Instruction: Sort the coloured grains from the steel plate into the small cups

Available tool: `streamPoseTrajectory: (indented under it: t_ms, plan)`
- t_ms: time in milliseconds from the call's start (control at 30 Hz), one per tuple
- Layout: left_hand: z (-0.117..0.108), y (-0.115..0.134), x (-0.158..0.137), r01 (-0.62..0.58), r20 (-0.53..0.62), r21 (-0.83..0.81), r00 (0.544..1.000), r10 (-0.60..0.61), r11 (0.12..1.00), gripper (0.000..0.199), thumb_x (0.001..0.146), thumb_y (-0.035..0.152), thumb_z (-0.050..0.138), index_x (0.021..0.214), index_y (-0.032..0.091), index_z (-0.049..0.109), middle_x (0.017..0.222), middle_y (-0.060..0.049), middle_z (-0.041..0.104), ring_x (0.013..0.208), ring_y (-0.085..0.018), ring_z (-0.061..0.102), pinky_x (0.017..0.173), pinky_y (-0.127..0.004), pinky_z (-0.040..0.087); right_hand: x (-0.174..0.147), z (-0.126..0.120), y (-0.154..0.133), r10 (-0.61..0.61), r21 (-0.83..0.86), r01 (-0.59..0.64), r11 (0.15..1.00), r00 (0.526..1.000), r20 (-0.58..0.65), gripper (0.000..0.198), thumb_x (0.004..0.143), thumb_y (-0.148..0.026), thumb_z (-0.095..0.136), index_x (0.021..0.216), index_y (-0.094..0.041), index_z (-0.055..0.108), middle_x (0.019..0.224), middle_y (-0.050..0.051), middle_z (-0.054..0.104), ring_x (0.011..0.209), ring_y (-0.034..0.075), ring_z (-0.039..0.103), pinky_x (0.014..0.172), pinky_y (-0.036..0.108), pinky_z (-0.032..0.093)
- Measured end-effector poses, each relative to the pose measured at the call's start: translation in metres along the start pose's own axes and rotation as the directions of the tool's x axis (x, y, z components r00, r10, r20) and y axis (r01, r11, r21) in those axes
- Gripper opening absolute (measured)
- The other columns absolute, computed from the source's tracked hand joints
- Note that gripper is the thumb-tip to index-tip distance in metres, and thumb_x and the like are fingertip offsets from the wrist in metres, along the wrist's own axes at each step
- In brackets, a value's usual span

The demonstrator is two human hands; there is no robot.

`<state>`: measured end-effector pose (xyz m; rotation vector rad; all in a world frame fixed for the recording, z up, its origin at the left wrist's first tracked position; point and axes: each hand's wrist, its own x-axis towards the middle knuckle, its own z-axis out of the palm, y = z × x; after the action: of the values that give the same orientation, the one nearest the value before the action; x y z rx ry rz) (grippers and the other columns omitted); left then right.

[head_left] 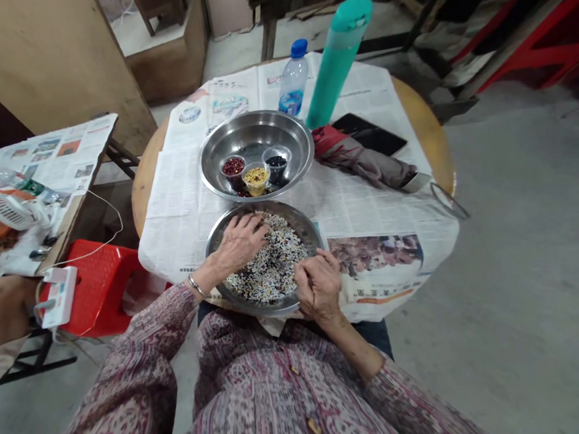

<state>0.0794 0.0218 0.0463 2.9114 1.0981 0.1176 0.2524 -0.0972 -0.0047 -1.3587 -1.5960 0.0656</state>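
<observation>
The near metal basin (307, 223) holds a mix of small white, yellow and dark grains or beads (279, 244). My left hand (242, 239) lies over the mix at the basin's left side, fingers apart and their tips in it. At the right rim, my right hand (319, 283) is closed, its fingers curled over the basin's edge. Behind stands a second metal basin (257, 122) with three small clear cups in it: one of dark red pieces (233, 166), one of yellow pieces (256, 178) and one of black pieces (276, 163).
Newspaper (178, 199) covers the round table (144, 181). A water bottle (293, 79), a tall green bottle (340, 59), a folded umbrella (365, 161) and a dark tablet or phone (370, 134) stand or lie behind. At left are a red stool (99, 285) and a power strip (60, 298).
</observation>
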Motion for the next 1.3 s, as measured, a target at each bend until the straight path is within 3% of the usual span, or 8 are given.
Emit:
streamPoseTrajectory:
  t_ms: [233, 467, 633, 767, 867, 1100, 1200, 1300]
  plan:
    - [-0.016, 0.008, -0.051, 0.243, 0.081, -0.039, 0.968, -0.239, 0.969, 0.021, 0.100, 0.027, 0.053, 0.119, 0.020, 0.059, 0.124, -0.011, 0.058, 0.112, -0.025, 0.055, 0.092, -0.038, 0.053, 0.000, 0.001, 0.000, 0.003, 0.029, -0.002, 1.000, 1.000, -0.026, 0.021, 0.091, -0.013, 0.052, 0.074, -0.024, 0.050, 0.065, -0.005, 0.054, 0.064, 0.014, 0.051, 0.098, 0.039, 0.043]
    - [-0.016, 0.053, -0.062, 0.097, 0.205, -0.307, 0.978, -0.034, 0.947, 0.034, 0.096, 0.034, 0.063, 0.125, 0.021, 0.054, 0.121, -0.007, 0.054, 0.109, -0.022, 0.056, 0.091, -0.034, 0.054, -0.002, 0.000, 0.001, -0.004, 0.010, 0.004, 1.000, 1.000, -0.002, 0.021, 0.092, -0.013, 0.051, 0.074, -0.024, 0.049, 0.064, -0.005, 0.054, 0.064, 0.015, 0.051, 0.098, 0.039, 0.044]
    - [-0.005, 0.055, -0.027, -0.066, 0.119, -0.184, 0.989, 0.089, 0.981, 0.029, 0.099, 0.024, 0.054, 0.128, 0.020, 0.056, 0.130, -0.010, 0.054, 0.119, -0.026, 0.052, 0.100, -0.040, 0.049, -0.003, 0.001, 0.001, 0.020, 0.000, -0.020, 1.000, 1.000, 0.002, 0.021, 0.093, -0.016, 0.051, 0.073, -0.024, 0.050, 0.065, -0.005, 0.055, 0.064, 0.015, 0.052, 0.098, 0.041, 0.044]
    - [-0.001, 0.044, -0.003, 0.039, 0.036, -0.075, 0.999, -0.036, 0.996, 0.042, 0.097, 0.029, 0.059, 0.138, 0.021, 0.050, 0.146, -0.012, 0.045, 0.131, -0.032, 0.043, 0.106, -0.048, 0.044, -0.001, 0.001, 0.000, 0.005, 0.001, -0.005, 1.000, 1.000, -0.014, 0.022, 0.093, -0.015, 0.051, 0.073, -0.024, 0.049, 0.064, -0.005, 0.054, 0.063, 0.014, 0.051, 0.098, 0.040, 0.044]
    - [-0.003, 0.039, -0.002, 0.093, 0.097, -0.078, 0.992, -0.085, 0.993, 0.030, 0.100, 0.024, 0.052, 0.129, 0.021, 0.057, 0.131, -0.011, 0.054, 0.121, -0.028, 0.049, 0.101, -0.044, 0.047, 0.000, 0.001, 0.000, -0.012, 0.003, 0.012, 1.000, 1.000, -0.020, 0.022, 0.093, -0.014, 0.051, 0.073, -0.024, 0.049, 0.064, -0.005, 0.053, 0.063, 0.014, 0.050, 0.097, 0.039, 0.044]
    - [-0.016, 0.028, -0.040, 0.146, 0.224, -0.110, 0.967, -0.119, 0.983, 0.027, 0.098, 0.006, 0.039, 0.107, 0.017, 0.062, 0.108, -0.008, 0.057, 0.102, -0.020, 0.056, 0.085, -0.031, 0.053, -0.001, 0.000, 0.000, -0.021, -0.006, 0.021, 1.000, 1.000, -0.015, 0.021, 0.093, -0.013, 0.052, 0.076, -0.024, 0.050, 0.066, -0.005, 0.055, 0.065, 0.014, 0.052, 0.099, 0.038, 0.043]
    - [-0.024, 0.029, -0.060, 0.177, 0.212, -0.195, 0.968, -0.135, 0.965, 0.018, 0.101, 0.014, 0.045, 0.110, 0.018, 0.060, 0.110, -0.007, 0.055, 0.103, -0.019, 0.057, 0.090, -0.032, 0.054, -0.001, 0.000, 0.001, -0.022, -0.003, 0.022, 1.000, 1.000, -0.010, 0.020, 0.092, -0.012, 0.053, 0.076, -0.024, 0.051, 0.066, -0.005, 0.056, 0.065, 0.014, 0.052, 0.098, 0.038, 0.043]
    - [-0.029, 0.040, -0.071, 0.095, 0.212, -0.302, 0.977, -0.031, 0.949, 0.024, 0.100, 0.027, 0.055, 0.123, 0.021, 0.056, 0.119, -0.007, 0.053, 0.105, -0.019, 0.057, 0.092, -0.032, 0.054, -0.001, 0.000, 0.001, -0.025, 0.001, 0.025, 1.000, 1.000, -0.013, 0.019, 0.091, -0.012, 0.053, 0.076, -0.024, 0.052, 0.066, -0.005, 0.057, 0.065, 0.014, 0.053, 0.098, 0.039, 0.043]
